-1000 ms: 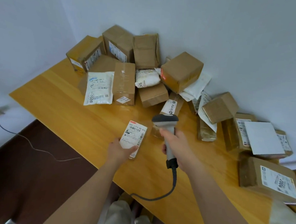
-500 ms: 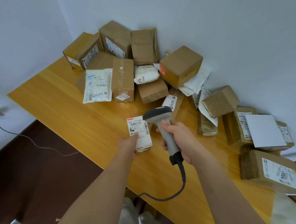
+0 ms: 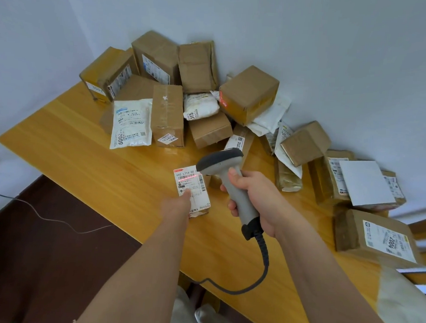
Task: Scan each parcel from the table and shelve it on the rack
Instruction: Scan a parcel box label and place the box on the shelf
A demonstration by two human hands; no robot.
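A small flat parcel (image 3: pixel 195 185) with a white shipping label lies over the wooden table (image 3: pixel 81 152). My left hand (image 3: pixel 177 206) holds it by its near edge, thumb on the label. My right hand (image 3: pixel 252 199) grips a grey handheld barcode scanner (image 3: pixel 222 162) whose head hangs just right of the label. A red scan line falls across the barcode at the label's top. The scanner's black coiled cable (image 3: pixel 257 273) drops off the table's front edge. No rack is in view.
Several brown cardboard boxes and white mailer bags are heaped along the wall, from a box (image 3: pixel 107 73) at the far left to a labelled box (image 3: pixel 375 238) at the right. A white bag (image 3: pixel 131 123) marked 2009 lies in front. A thin cable (image 3: pixel 51 219) crosses the dark floor.
The scanner's head has come closer over the small parcel, and a red line now lies on its barcode. My left hand has shifted the parcel slightly right and turned the label upright.
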